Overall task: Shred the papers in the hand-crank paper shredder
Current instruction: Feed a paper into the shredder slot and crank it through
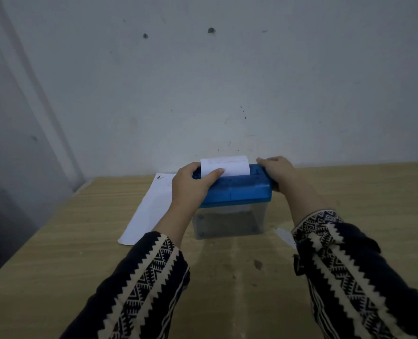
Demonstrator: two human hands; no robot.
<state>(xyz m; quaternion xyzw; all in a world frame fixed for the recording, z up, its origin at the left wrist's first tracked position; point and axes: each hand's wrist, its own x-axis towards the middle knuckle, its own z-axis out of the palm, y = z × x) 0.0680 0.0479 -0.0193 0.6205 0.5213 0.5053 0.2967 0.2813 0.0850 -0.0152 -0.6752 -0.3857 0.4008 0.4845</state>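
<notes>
The shredder (237,192) sits mid-table (80,241), close to the wall (203,81). Its bin (227,225) is see-through plastic, but it's so dim in there that I honestly can't tell what's in it, just dark murk with a paler patch up near the top.

On top is a chunky blue lid (244,185), and a white paper (232,165) stands upright out of the slot with faint print near its top edge that's too small to read.

The left hand (190,184) is clamped over the left end of the lid, fingers curled round the far side, with the thumb lying along the front and touching the paper's lower edge. The right hand (278,170) is wrapped over the right end of the lid. Whatever's under that palm is hidden, so I can't see a crank.

Another sheet (151,204) lies flat just left of the bin, partly under the left forearm. There's also a small pale scrap (285,237) by the right sleeve (337,265), blurry. Both patterned sleeves are cut off at the bottom of the frame.
</notes>
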